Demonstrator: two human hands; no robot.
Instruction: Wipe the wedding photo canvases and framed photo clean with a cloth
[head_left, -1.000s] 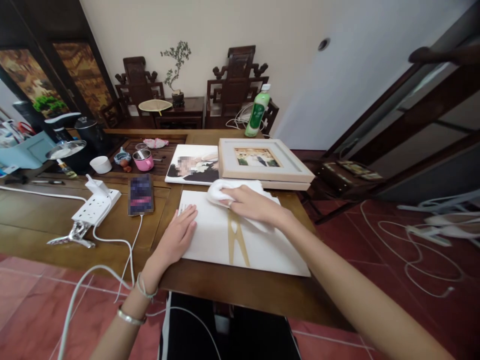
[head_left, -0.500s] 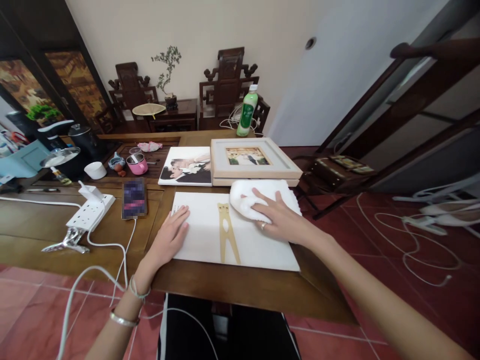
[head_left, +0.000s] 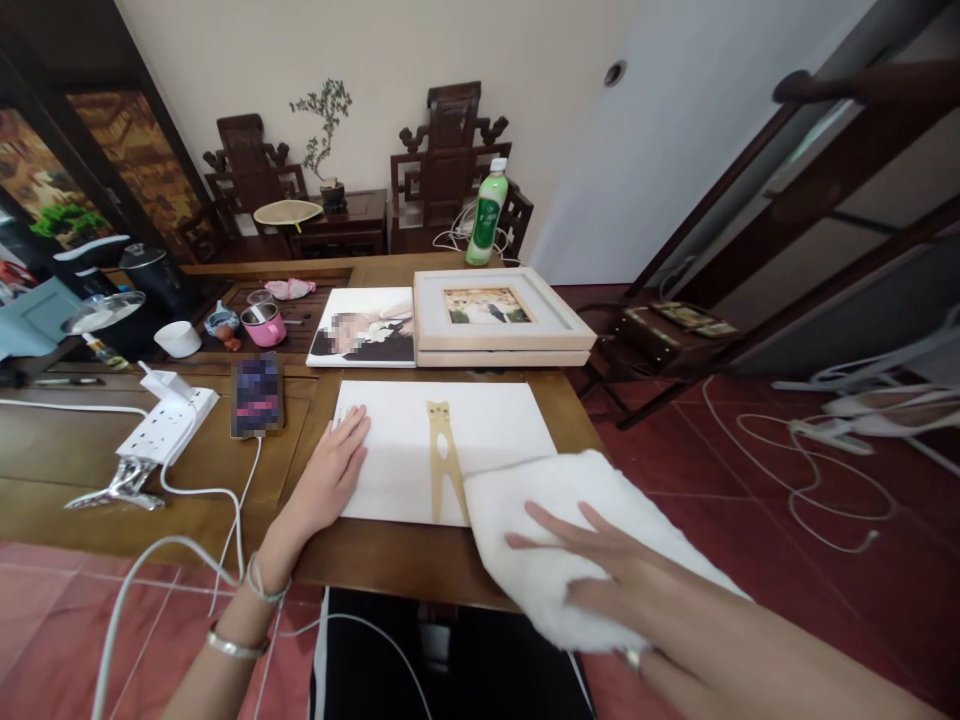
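A white rectangular picture panel lies face down on the wooden table, a gold A-shaped stand on its back. My left hand rests flat on the panel's left edge, fingers stretched out. My right hand holds a white fluffy cloth, its fingers spread over the top. The cloth covers the panel's lower right corner and hangs past the table's front edge. A framed picture sits behind the panel on another frame-like piece, beside a smaller photo panel.
Left on the table are a phone, a power strip with cables, a pink cup and a white cup. A green bottle stands at the back edge. Cables trail over the red floor.
My right hand has drawn the cloth from the panel's upper right toward me, over its lower right corner. The cloth has spread out. My left hand stays on the panel; the view has shifted slightly.
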